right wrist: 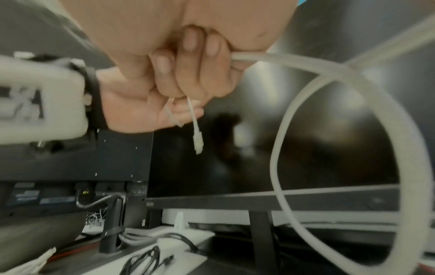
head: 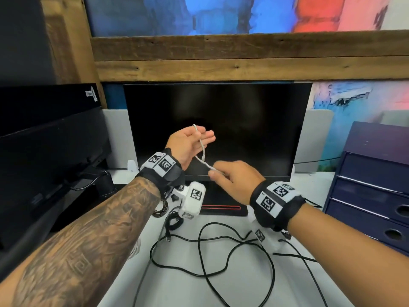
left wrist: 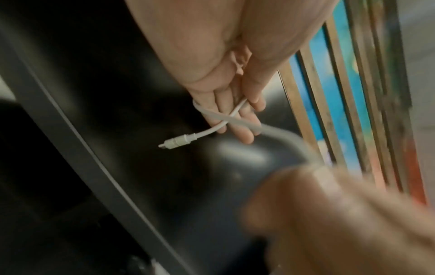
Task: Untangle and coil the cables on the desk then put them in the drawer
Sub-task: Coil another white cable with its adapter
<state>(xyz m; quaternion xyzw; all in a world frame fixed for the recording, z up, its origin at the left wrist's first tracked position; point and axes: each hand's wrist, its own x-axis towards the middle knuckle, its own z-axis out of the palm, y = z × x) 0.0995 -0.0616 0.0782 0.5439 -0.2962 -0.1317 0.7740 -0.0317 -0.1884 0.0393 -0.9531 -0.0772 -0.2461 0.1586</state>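
Note:
A thin white cable (head: 201, 149) hangs in the air between both hands in front of the monitor. My left hand (head: 190, 140) is raised palm up; the cable loops around its nearly straight fingers (left wrist: 226, 111) and the thumb pins it there, with the white connector (left wrist: 179, 143) dangling free. My right hand (head: 232, 176) sits lower and to the right, its curled fingers (right wrist: 188, 74) pinching the same cable, which swings out in a wide loop (right wrist: 275, 148). Tangled black cables (head: 205, 258) lie on the white desk (head: 177, 289) below both wrists.
A dark blue drawer unit (head: 371, 173) stands at the right, its drawers closed. The black monitor (head: 221, 129) fills the middle, and a second monitor (head: 44, 151) stands at the left. Small coiled cables (head: 174, 222) rest near the monitor stand.

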